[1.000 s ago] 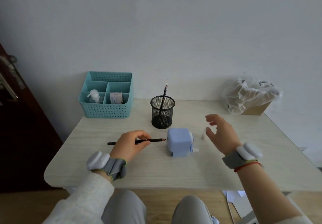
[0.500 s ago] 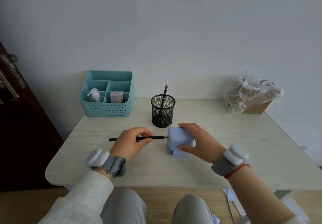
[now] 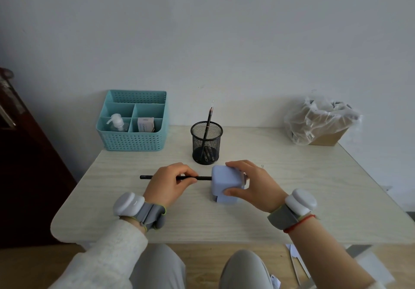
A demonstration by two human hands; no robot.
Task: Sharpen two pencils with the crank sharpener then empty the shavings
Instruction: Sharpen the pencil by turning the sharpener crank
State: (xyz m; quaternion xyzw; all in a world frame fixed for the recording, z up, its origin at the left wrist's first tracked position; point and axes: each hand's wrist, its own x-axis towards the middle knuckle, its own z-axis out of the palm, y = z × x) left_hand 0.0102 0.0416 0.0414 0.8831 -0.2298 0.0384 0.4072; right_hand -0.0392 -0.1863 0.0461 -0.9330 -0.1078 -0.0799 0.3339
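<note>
Item: black pencil (image 3: 203, 178), lying level just above the table (image 3: 292, 176), long axis running left to right, its right end meeting the left face of the sharpener (image 3: 225, 184); whether the tip is inside the intake hole cannot be told. Item: sharpener, a pale lilac-blue cube, standing on the table near its front middle, directly right of the pencil and in line with it. Left hand (image 3: 167, 183): fingers and thumb pinch the pencil about mid-shaft, blunt end projecting to the left; this is the hand nearer the pencil, and the feed direction is judged to be straight rightward along the shaft. Right hand (image 3: 253, 187): curled over the sharpener, thumb on the near face, fingers over the top and far side, holding it down; the crank on the right side is mostly hidden behind it. Second pencil (image 3: 209, 118): upright in the black mesh cup (image 3: 206, 142) just behind the sharpener. Farther out: teal basket (image 3: 134, 140) at back left holding a pump bottle (image 3: 116, 122) and a small box (image 3: 145, 125); bag-lined box (image 3: 318, 120) at back right, a likely place for the shavings.
</note>
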